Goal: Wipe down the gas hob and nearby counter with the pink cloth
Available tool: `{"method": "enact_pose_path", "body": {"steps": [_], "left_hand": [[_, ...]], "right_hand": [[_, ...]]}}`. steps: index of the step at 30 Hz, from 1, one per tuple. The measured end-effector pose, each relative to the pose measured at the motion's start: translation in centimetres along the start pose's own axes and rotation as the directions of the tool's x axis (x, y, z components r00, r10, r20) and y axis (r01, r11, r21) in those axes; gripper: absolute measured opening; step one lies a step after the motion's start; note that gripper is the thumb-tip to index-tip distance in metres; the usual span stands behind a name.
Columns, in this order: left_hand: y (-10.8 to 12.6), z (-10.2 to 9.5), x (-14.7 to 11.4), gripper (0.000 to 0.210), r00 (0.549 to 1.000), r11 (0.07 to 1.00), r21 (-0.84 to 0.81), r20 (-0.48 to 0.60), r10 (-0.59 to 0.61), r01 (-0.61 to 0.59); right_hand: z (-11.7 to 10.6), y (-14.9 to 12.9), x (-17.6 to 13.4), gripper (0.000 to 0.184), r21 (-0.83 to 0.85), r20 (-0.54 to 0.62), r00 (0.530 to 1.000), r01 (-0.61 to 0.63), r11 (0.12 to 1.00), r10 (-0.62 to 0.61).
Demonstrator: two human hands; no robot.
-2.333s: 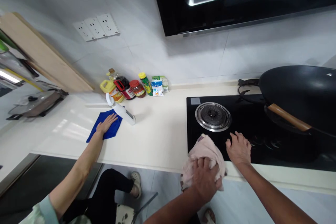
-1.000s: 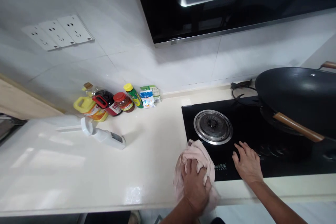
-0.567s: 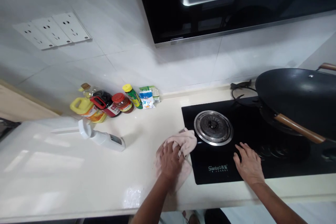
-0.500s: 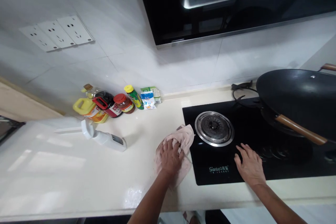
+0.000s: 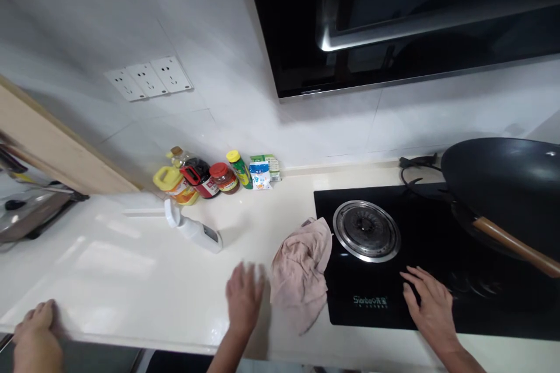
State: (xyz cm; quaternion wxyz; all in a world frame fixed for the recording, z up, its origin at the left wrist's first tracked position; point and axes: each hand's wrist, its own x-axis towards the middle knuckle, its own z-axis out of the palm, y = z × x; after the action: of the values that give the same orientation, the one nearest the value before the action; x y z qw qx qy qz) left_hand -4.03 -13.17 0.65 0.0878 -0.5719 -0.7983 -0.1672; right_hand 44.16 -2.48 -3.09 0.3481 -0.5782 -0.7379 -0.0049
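Note:
My left hand (image 5: 245, 298) is over the white counter, blurred by motion, with its fingers apart and nothing in it. Just to its right lies a crumpled pale pink cloth (image 5: 301, 274), its right edge reaching the cooktop. My right hand (image 5: 431, 306) rests with spread fingers on the front part of the black glass cooktop (image 5: 420, 250). The round burner (image 5: 366, 231) is beyond and to the left of that hand. A white spray bottle (image 5: 196, 234) lies on its side, up and left of my left hand.
Another person's hand (image 5: 38, 332) rests on the counter's front edge at far left. Along the wall stand a yellow jug (image 5: 175, 186), a dark bottle (image 5: 205, 180), a red-lidded jar (image 5: 225, 179), a green bottle (image 5: 240, 170) and packets (image 5: 261, 175). A wok (image 5: 511, 192) sits at right.
My left hand has let go of the cloth and moved left of it. Another person's hand has come into view at lower left. The view has shifted left. My right hand stays on the cooktop.

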Motion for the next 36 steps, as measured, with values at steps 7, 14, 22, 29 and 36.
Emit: {"method": "enact_pose_path", "body": {"steps": [7, 14, 22, 29, 36], "left_hand": [[-5.5, 1.1, -2.9, 0.053, 0.978, 0.961, 0.218, 0.080, -0.191, 0.170], [-4.4, 1.1, -2.7, 0.054, 0.962, 0.952, 0.176, 0.068, -0.264, 0.249], [-4.5, 0.8, -2.8, 0.054, 0.959, 0.951, 0.184, 0.089, -0.268, 0.248], [-5.3, 1.1, -3.1, 0.051, 0.964, 0.950, 0.212, 0.083, -0.251, 0.229], [-5.0, 1.1, -3.1, 0.051, 0.955, 0.941, 0.221, 0.092, -0.282, 0.256]], "right_hand": [[0.0, -13.3, 3.9, 0.027, 0.370, 0.272, 0.885, 0.266, 0.890, -0.378], [7.2, -24.3, 8.9, 0.065, 0.333, 0.778, 0.513, 0.152, 0.931, -0.362], [7.8, -27.2, 4.1, 0.068, 0.552, 0.721, 0.334, 0.252, 0.795, -0.607], [11.7, -30.2, 7.6, 0.073, 0.685, 0.552, 0.238, 0.417, 0.597, -0.799], [15.7, -27.7, 18.2, 0.074, 0.338, 0.806, 0.407, 0.279, 0.899, -0.429]]}}
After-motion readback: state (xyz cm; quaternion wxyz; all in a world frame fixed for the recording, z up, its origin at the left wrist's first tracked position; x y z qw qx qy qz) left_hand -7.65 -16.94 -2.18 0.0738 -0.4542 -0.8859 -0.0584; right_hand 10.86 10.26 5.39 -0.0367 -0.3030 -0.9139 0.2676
